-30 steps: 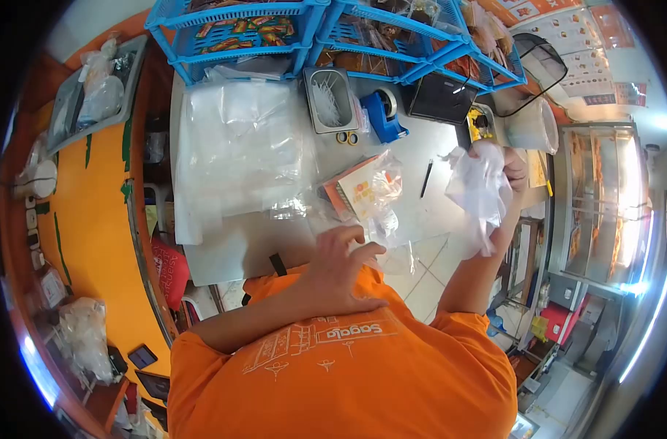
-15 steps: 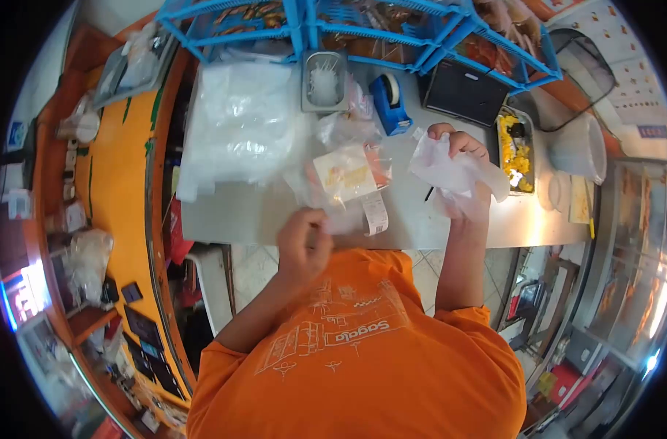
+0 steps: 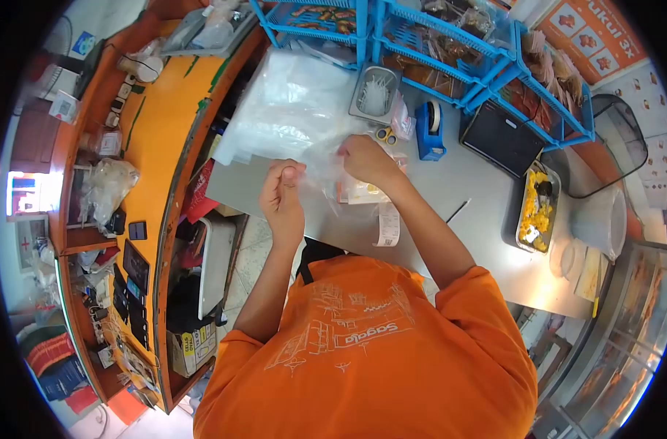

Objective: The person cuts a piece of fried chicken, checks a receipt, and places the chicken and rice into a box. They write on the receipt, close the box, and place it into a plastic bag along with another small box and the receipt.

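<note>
My left hand (image 3: 283,196) pinches one edge of a clear plastic bag (image 3: 320,170) above the near edge of the steel counter (image 3: 487,183). My right hand (image 3: 365,158) grips the bag's other side, so it hangs stretched between both hands. Under the bag lies a small orange and white packet (image 3: 362,194) with a paper receipt (image 3: 387,224) next to it. A stack of clear plastic bags (image 3: 289,102) lies just beyond my hands.
Blue wire racks (image 3: 450,51) with packaged goods line the counter's far side. A steel tub of plastic ties (image 3: 375,94), a blue tape dispenser (image 3: 429,130), a black box (image 3: 501,137), a tray of yellow food (image 3: 534,208) and a pen (image 3: 457,211) sit there. An orange shelf (image 3: 158,146) runs along the left.
My right hand has swung left from the white plastic it held over the counter's right part and now grips the clear bag. My left hand has risen to pinch the same bag.
</note>
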Motion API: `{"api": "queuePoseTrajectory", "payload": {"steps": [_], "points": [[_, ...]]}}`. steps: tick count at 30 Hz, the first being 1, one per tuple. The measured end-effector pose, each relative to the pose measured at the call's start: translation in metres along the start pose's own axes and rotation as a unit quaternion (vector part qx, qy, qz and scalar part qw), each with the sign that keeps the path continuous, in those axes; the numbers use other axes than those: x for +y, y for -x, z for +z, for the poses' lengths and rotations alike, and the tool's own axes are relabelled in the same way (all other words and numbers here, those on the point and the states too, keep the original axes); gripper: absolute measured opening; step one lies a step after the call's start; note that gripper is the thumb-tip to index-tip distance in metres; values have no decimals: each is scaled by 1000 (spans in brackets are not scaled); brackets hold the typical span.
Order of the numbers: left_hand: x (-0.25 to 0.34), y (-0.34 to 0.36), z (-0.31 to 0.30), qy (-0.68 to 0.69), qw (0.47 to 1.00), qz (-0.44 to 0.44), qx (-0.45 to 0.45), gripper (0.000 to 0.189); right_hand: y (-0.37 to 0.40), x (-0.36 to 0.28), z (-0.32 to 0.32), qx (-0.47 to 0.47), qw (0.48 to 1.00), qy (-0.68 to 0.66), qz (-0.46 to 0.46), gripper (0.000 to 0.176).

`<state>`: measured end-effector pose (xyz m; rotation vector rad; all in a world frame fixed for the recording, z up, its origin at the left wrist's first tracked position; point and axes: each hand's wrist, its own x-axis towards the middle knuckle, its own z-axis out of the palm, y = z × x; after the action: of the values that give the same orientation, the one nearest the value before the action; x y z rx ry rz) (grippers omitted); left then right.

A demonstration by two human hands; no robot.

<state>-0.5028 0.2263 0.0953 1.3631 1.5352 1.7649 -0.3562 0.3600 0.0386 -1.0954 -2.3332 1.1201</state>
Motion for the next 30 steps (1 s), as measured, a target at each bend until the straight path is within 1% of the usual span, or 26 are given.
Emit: {"api": "queuePoseTrajectory", "payload": {"steps": [1, 2, 3, 4, 5, 6, 7, 8, 9, 11, 12, 13, 14, 15, 16, 17, 18, 19, 21, 22, 24, 25, 27, 28, 29, 30], "points": [[-8, 1, -1, 92, 996, -18, -7, 11, -10, 21, 9, -18, 996, 88, 20, 22], [-12, 1, -3, 182, 982, -37, -15, 11, -19, 41, 18, -35, 983, 174, 42, 28], [-8, -2, -3, 180, 983, -35, -15, 11, -25, 67, 31, -34, 984, 172, 39, 28], [0, -4, 1, 142, 989, -21, -13, 17, -28, 93, 44, -35, 989, 146, -7, 31], [7, -4, 8, 107, 994, -9, -11, 25, -27, 105, 50, -36, 991, 119, -51, 35], [12, -3, 18, 108, 994, -8, -11, 25, -22, 97, 42, -35, 991, 121, -50, 35], [17, 0, 30, -18, 997, 67, -20, 29, -11, 75, 27, -68, 996, 49, 35, 38], [19, 5, 38, -82, 991, 101, -24, 32, 0, 55, 16, -102, 987, -23, 119, 41], [21, 10, 46, -146, 980, 135, -24, 36, 5, 40, 10, -106, 987, -22, 119, 41], [11, 9, 61, -299, 942, 117, -98, 34, 11, 21, -2, -139, 984, 96, 54, 51], [-3, 4, 59, -328, 927, 142, -113, 24, 11, 30, 4, -136, 984, 96, 57, 51], [-5, -2, 55, -325, 927, 145, -117, 24, 9, 44, 13, -91, 985, 87, 121, 55], [-5, -6, 53, -178, 978, 41, -99, 20, 8, 60, 19, -45, 979, 76, 185, 60], [-5, -7, 49, -26, 994, -68, -79, 16, 10, 58, 6, -43, 978, 73, 191, 60], [-1, -8, 43, -26, 994, -70, -84, 16, 13, 49, -17, -84, 977, 115, 157, 60], [6, -13, 36, 118, 981, -135, -75, 18, 16, 45, -32, -126, 972, 158, 118, 61], [9, -20, 27, 258, 945, -192, -60, 20, 31, 57, -27, -21, 970, 236, 54, 54], [7, -25, 16, 255, 946, -191, -55, 20, 46, 42, -47, -32, 957, 286, 36, 52], [4, -29, -5, 369, 903, -210, -60, 21, 79, 4, -95, -42, 935, 352, 14, 49], [7, -31, -9, 369, 903, -213, -59, 21, 95, -7, -114, -38, 928, 371, 9, 48], [22, -38, -12, 398, 889, -224, -34, 22, 124, -43, -149, -109, 896, 430, -10, 37], [26, -40, -12, 399, 888, -229, -32, 22, 134, -49, -150, -113, 896, 428, -9, 37], [35, -43, -10, 286, 939, -187, -47, 19, 148, -54, -152, -37, 819, 546, -171, 21], [42, -43, -6, 263, 948, -172, -58, 17, 150, -58, -154, -43, 821, 543, -169, 21], [50, -42, -2, 262, 947, -178, -58, 17, 148, -63, -155, -11, 848, 488, -207, 15], [58, -40, 3, 201, 958, -175, -102, 17, 145, -67, -153, 21, 868, 431, -245, 11]]}}
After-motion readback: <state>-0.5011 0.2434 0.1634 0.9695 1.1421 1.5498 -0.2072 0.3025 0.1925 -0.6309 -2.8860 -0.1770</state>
